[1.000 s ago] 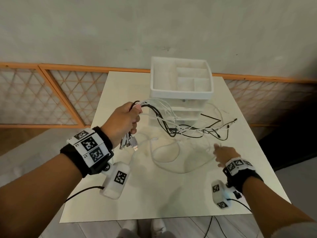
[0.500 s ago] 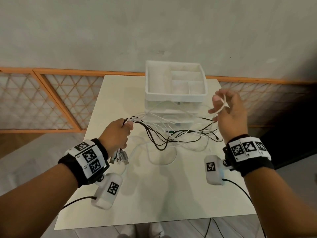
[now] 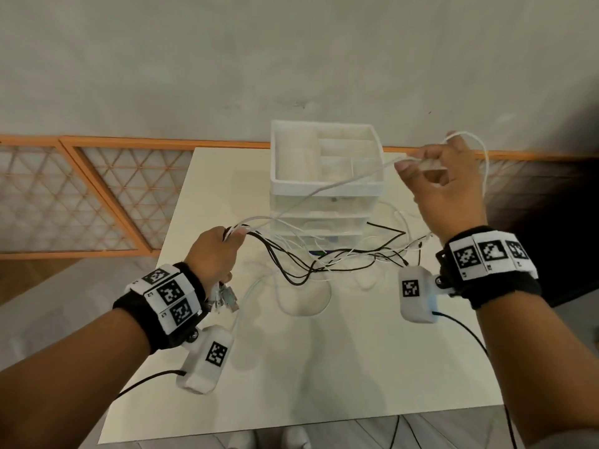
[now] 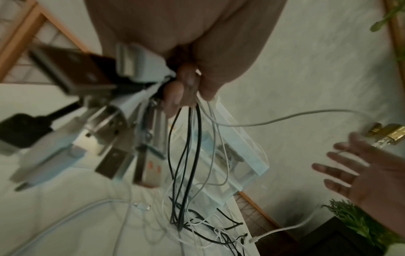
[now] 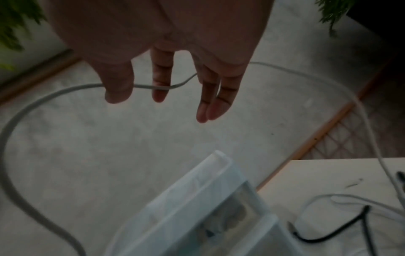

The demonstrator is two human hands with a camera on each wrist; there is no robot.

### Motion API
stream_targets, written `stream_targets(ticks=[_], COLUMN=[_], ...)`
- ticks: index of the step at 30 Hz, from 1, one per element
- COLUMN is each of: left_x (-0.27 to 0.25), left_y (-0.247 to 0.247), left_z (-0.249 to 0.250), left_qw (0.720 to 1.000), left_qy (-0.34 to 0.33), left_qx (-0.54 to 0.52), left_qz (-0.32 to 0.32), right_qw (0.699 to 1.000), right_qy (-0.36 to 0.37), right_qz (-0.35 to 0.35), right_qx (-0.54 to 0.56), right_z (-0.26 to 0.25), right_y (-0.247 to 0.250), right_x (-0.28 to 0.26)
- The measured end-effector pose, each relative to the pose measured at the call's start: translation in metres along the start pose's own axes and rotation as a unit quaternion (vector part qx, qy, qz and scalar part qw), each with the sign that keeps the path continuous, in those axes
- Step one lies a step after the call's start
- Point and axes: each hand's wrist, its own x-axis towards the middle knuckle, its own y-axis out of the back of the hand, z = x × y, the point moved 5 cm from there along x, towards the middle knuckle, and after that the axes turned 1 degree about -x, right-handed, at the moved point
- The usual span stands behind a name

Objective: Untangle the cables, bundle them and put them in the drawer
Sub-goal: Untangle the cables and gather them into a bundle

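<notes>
Head view: my left hand (image 3: 214,254) grips bunched cables (image 3: 324,260), plugs dangling below; their tangle sprawls on the table (image 3: 324,367) before the drawer unit (image 3: 324,189). My right hand (image 3: 447,186) pinches one white cable (image 3: 340,183) aloft.

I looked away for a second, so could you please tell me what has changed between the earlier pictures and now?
The right hand left the table, took hold of one white cable and lifted it up and to the right, above the drawer unit. The left hand kept gripping the plug ends of the bundle; the tangle remains in front of the drawers.
</notes>
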Motion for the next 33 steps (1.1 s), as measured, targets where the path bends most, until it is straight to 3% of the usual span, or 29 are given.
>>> stream_targets(ticks=[3, 8, 11, 13, 16, 17, 21, 24, 26, 28, 31, 32, 33], left_x=[-0.005, -0.005, -0.004, -0.005, -0.007, -0.008, -0.016, -0.035, -0.051, -0.061, -0.063, -0.059, -0.056], left_y=[-0.004, -0.008, -0.005, -0.002, 0.0, 0.0, -0.01, -0.027, -0.035, -0.032, -0.01, -0.004, 0.0], left_z=[0.005, 0.012, 0.015, 0.018, 0.027, 0.031, 0.046, 0.068, 0.083, 0.089, 0.081, 0.074, 0.064], left_qw=[0.998, 0.992, 0.99, 0.989, 0.988, 0.989, 0.984, 0.961, 0.938, 0.925, 0.933, 0.937, 0.938], left_qy=[0.015, -0.009, -0.041, -0.057, -0.091, -0.105, -0.156, -0.223, -0.271, -0.289, -0.257, -0.233, -0.206], left_qx=[-0.056, -0.118, -0.125, -0.129, -0.106, -0.089, -0.016, 0.074, 0.119, 0.138, 0.124, 0.133, 0.161], left_qz=[-0.028, -0.051, -0.045, -0.05, -0.061, -0.063, -0.087, -0.145, -0.18, -0.203, -0.218, -0.223, -0.23], right_qw=[0.995, 0.989, 0.98, 0.958, 0.888, 0.883, 0.942, 0.944, 0.946, 0.937, 0.855, 0.853, 0.869], right_qy=[-0.045, 0.033, 0.019, -0.041, -0.159, -0.165, -0.116, -0.098, -0.051, -0.053, -0.206, -0.236, -0.226], right_qz=[-0.077, -0.09, -0.128, -0.212, -0.35, -0.355, -0.292, -0.316, -0.317, -0.317, -0.412, -0.388, -0.328], right_qx=[-0.033, -0.114, -0.154, -0.187, -0.251, -0.259, -0.117, -0.003, -0.042, -0.135, -0.237, -0.258, -0.292], right_z=[0.025, 0.038, 0.059, 0.088, 0.125, 0.122, 0.052, -0.015, -0.027, -0.011, 0.048, 0.061, 0.071], right_y=[-0.006, -0.007, -0.021, -0.037, -0.054, -0.056, -0.068, -0.092, -0.109, -0.115, -0.097, -0.085, -0.072], right_x=[0.006, 0.003, -0.022, -0.047, -0.087, -0.091, -0.079, -0.082, -0.089, -0.088, -0.082, -0.075, -0.065])
